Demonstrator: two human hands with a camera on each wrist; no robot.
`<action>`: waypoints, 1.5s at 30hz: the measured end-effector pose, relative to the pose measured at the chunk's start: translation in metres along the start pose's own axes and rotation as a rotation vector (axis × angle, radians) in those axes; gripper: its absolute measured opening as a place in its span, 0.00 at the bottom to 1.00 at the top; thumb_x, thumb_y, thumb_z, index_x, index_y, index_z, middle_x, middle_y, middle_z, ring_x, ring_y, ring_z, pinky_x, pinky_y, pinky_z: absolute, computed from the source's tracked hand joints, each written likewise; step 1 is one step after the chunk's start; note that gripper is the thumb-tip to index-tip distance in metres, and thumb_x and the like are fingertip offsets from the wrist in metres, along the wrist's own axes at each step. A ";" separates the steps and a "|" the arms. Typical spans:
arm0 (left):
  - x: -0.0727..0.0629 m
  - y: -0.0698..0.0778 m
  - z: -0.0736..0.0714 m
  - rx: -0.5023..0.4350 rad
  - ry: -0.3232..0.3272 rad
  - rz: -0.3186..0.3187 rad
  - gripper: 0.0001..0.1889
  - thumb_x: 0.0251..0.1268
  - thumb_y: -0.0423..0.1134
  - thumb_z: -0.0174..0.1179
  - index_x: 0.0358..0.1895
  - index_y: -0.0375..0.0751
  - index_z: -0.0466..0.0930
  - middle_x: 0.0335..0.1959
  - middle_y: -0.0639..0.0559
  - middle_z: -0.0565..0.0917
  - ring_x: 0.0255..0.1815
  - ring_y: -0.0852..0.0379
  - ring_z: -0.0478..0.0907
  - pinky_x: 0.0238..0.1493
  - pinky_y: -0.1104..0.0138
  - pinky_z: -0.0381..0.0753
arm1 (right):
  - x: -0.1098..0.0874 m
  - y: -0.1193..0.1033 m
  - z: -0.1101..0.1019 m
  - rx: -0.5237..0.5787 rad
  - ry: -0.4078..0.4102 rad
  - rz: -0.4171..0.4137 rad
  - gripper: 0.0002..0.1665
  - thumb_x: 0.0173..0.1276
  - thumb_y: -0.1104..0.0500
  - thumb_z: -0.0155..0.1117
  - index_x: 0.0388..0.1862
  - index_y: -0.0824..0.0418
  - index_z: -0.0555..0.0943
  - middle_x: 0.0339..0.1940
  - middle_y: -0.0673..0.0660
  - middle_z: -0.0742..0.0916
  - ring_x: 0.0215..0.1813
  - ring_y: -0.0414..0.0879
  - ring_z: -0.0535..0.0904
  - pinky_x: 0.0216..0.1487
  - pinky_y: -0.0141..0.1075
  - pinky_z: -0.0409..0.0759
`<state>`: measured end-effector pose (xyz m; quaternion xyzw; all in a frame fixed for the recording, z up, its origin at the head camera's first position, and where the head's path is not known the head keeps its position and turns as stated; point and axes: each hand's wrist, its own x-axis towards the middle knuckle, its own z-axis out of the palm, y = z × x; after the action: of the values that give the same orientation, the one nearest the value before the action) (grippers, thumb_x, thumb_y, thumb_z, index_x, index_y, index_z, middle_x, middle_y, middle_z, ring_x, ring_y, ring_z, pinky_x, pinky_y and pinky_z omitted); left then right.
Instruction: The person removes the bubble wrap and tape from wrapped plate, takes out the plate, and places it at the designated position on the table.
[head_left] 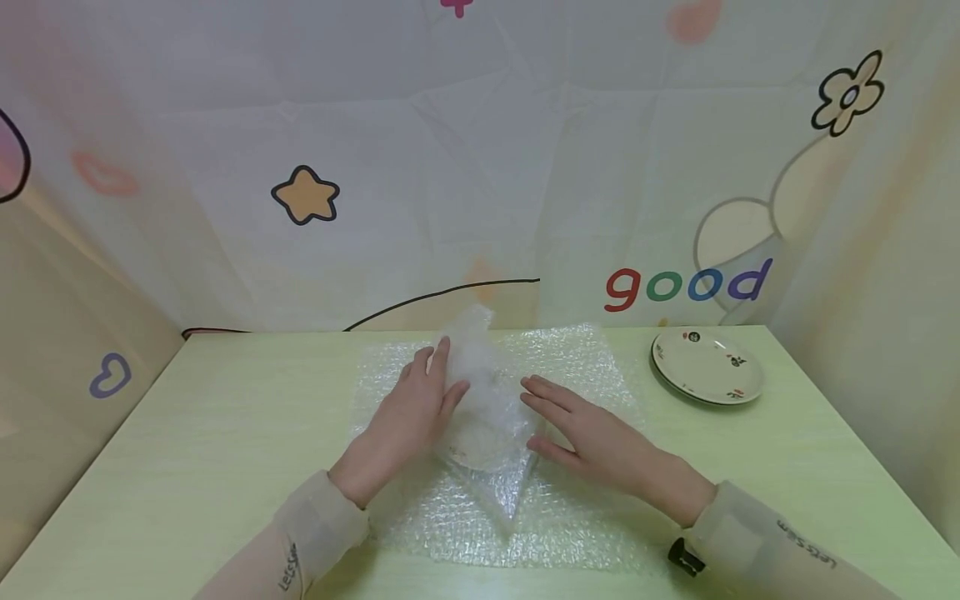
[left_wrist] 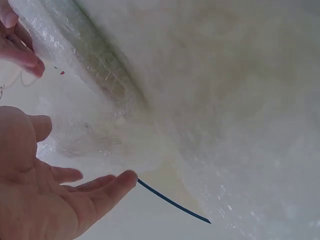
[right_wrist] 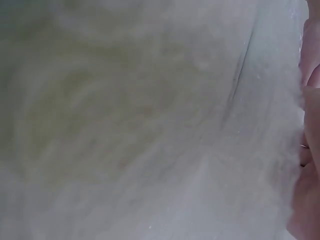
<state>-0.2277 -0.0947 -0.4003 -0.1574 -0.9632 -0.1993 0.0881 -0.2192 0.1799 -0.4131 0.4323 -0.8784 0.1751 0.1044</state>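
A plate (head_left: 487,446) lies partly covered by folded bubble wrap (head_left: 476,375), on a larger spread sheet of bubble wrap (head_left: 592,525). My left hand (head_left: 405,412) is at the left side of the folded wrap, its fingers extended and its thumb close to the wrap. On the opposite side, my right hand (head_left: 592,429) holds its fingers nearly straight beside the wrapped plate. In the left wrist view, the left hand (left_wrist: 45,192) has loosely spread fingers below the bundle. Blurred bubble wrap (right_wrist: 150,150) fills most of the right wrist view, hiding the plate there.
Stacked white plates (head_left: 708,367) with small printed motifs sit at the table's back right. The pale green table (head_left: 247,417) meets a printed curtain (head_left: 420,183) behind. A small black object (head_left: 686,557) is by the right sleeve.
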 end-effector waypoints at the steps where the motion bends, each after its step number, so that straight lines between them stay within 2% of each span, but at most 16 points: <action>1: 0.000 0.000 0.000 0.008 0.018 -0.002 0.38 0.82 0.51 0.51 0.82 0.32 0.49 0.75 0.26 0.60 0.71 0.29 0.66 0.57 0.44 0.80 | 0.000 -0.001 0.000 0.004 -0.016 0.000 0.36 0.74 0.50 0.68 0.73 0.68 0.72 0.78 0.63 0.70 0.78 0.58 0.64 0.71 0.52 0.68; 4: 0.001 -0.002 0.000 0.041 0.075 0.024 0.39 0.82 0.49 0.52 0.82 0.33 0.45 0.78 0.24 0.52 0.75 0.27 0.59 0.49 0.45 0.84 | 0.001 -0.002 -0.001 0.019 -0.062 0.016 0.35 0.75 0.50 0.66 0.73 0.68 0.73 0.78 0.64 0.69 0.79 0.58 0.63 0.72 0.51 0.67; 7: 0.001 -0.004 0.000 0.080 0.138 0.082 0.39 0.82 0.46 0.54 0.82 0.32 0.45 0.78 0.22 0.46 0.77 0.26 0.53 0.47 0.45 0.85 | 0.001 -0.002 -0.001 0.027 -0.097 0.030 0.35 0.77 0.49 0.64 0.74 0.67 0.72 0.78 0.64 0.69 0.79 0.58 0.63 0.72 0.51 0.67; 12: 0.003 -0.007 0.001 0.191 0.210 0.185 0.38 0.79 0.42 0.58 0.82 0.35 0.50 0.78 0.21 0.46 0.79 0.26 0.48 0.65 0.43 0.74 | 0.000 -0.001 0.001 0.029 -0.145 0.051 0.34 0.80 0.46 0.58 0.75 0.66 0.72 0.78 0.63 0.69 0.78 0.58 0.64 0.73 0.52 0.66; 14: 0.005 -0.008 0.001 0.230 0.206 0.214 0.38 0.78 0.40 0.60 0.83 0.40 0.52 0.80 0.24 0.45 0.80 0.28 0.46 0.70 0.42 0.67 | 0.000 -0.001 0.002 0.024 -0.152 0.049 0.34 0.80 0.45 0.58 0.75 0.66 0.72 0.78 0.63 0.70 0.78 0.58 0.64 0.73 0.52 0.66; 17: 0.006 -0.008 0.000 0.264 0.167 0.242 0.38 0.76 0.36 0.61 0.83 0.47 0.53 0.83 0.31 0.41 0.83 0.35 0.40 0.74 0.42 0.60 | 0.000 -0.001 0.003 0.013 -0.157 0.043 0.34 0.81 0.45 0.57 0.74 0.66 0.72 0.78 0.63 0.70 0.78 0.58 0.64 0.73 0.52 0.66; 19: 0.008 -0.008 -0.001 0.296 0.142 0.271 0.40 0.73 0.31 0.62 0.83 0.51 0.55 0.84 0.36 0.39 0.84 0.39 0.36 0.76 0.43 0.56 | -0.001 0.000 0.004 0.007 -0.158 0.038 0.34 0.81 0.45 0.57 0.74 0.66 0.72 0.78 0.63 0.70 0.78 0.58 0.64 0.73 0.52 0.67; 23: 0.010 -0.009 -0.002 0.365 0.126 0.369 0.40 0.67 0.22 0.62 0.80 0.50 0.63 0.85 0.41 0.42 0.84 0.42 0.37 0.78 0.46 0.52 | -0.001 0.000 0.004 -0.002 -0.162 0.036 0.34 0.81 0.45 0.56 0.74 0.66 0.72 0.78 0.64 0.70 0.78 0.58 0.64 0.72 0.53 0.67; 26: 0.010 -0.010 -0.003 0.374 0.127 0.415 0.33 0.69 0.25 0.61 0.77 0.45 0.69 0.84 0.41 0.47 0.84 0.42 0.40 0.78 0.47 0.51 | -0.001 0.000 0.004 -0.007 -0.161 0.035 0.33 0.81 0.46 0.57 0.74 0.66 0.73 0.77 0.64 0.71 0.78 0.58 0.65 0.73 0.52 0.67; 29: 0.009 -0.011 -0.005 0.348 0.119 0.411 0.26 0.76 0.37 0.59 0.74 0.41 0.71 0.84 0.39 0.48 0.83 0.41 0.42 0.79 0.47 0.51 | -0.001 0.000 0.004 -0.013 -0.159 0.031 0.33 0.80 0.46 0.58 0.73 0.67 0.73 0.77 0.64 0.71 0.77 0.59 0.65 0.72 0.52 0.67; 33: 0.007 -0.011 -0.009 0.325 0.110 0.370 0.27 0.77 0.46 0.59 0.73 0.39 0.73 0.83 0.36 0.48 0.84 0.40 0.40 0.79 0.48 0.48 | -0.001 -0.001 0.003 -0.010 -0.156 0.027 0.33 0.80 0.47 0.59 0.73 0.67 0.73 0.76 0.65 0.72 0.77 0.59 0.65 0.73 0.52 0.66; 38: 0.005 -0.014 -0.014 0.328 0.151 0.327 0.25 0.72 0.42 0.65 0.69 0.39 0.76 0.81 0.32 0.54 0.83 0.38 0.43 0.79 0.49 0.48 | -0.001 -0.001 0.003 0.007 -0.157 0.035 0.33 0.80 0.47 0.59 0.74 0.66 0.73 0.77 0.64 0.71 0.78 0.58 0.64 0.73 0.52 0.66; 45: 0.004 -0.021 -0.020 0.349 0.190 0.334 0.24 0.68 0.36 0.68 0.65 0.34 0.77 0.78 0.32 0.59 0.82 0.39 0.47 0.80 0.50 0.48 | -0.001 0.000 0.003 0.020 -0.142 0.032 0.32 0.79 0.50 0.61 0.74 0.66 0.72 0.77 0.64 0.70 0.78 0.58 0.64 0.73 0.52 0.66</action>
<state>-0.2369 -0.1202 -0.3892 -0.2774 -0.9310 -0.0266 0.2359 -0.2182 0.1796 -0.4163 0.4306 -0.8886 0.1545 0.0344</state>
